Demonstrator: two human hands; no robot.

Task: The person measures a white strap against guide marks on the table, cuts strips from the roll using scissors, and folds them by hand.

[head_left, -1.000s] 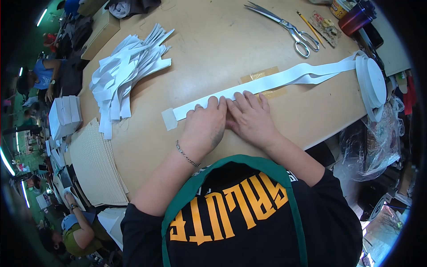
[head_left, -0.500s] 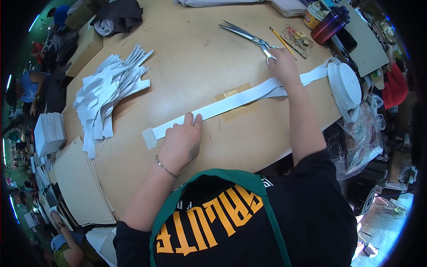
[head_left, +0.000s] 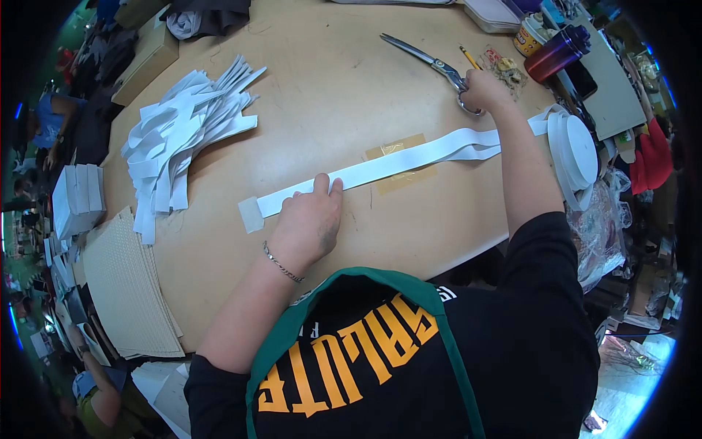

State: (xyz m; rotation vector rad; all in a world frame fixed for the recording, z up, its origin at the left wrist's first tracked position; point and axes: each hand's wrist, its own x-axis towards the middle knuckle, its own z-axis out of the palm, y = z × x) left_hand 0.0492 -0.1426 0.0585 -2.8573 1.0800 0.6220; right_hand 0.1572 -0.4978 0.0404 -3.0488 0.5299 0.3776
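A white elastic band (head_left: pixel 409 159) stretches across the table from a white roll (head_left: pixel 581 151) at the right. Its left end lies beside a pale square of tape (head_left: pixel 251 215). My left hand (head_left: pixel 311 219) rests on the band near that end, fingers stretched out and pressing it down. Brown tape (head_left: pixel 402 181) sticks to the table under the band. Up at the right, my right hand (head_left: pixel 488 91) is closed round the handles of the metal scissors (head_left: pixel 417 55); part of the handles is hidden by the fingers. The blades point to the upper left.
A pile of cut white strips (head_left: pixel 186 128) lies at the left, above a stack of cream sheets (head_left: pixel 124 285). A pencil (head_left: pixel 469 57), a purple-red bottle (head_left: pixel 559 53) and a tub (head_left: pixel 528 38) stand or lie at the upper right. Other people (head_left: pixel 102 395) sit at far left.
My right hand has closed on the scissors' handles, and the scissors have shifted slightly. My left hand stays on the band. The whole view has shifted a little.
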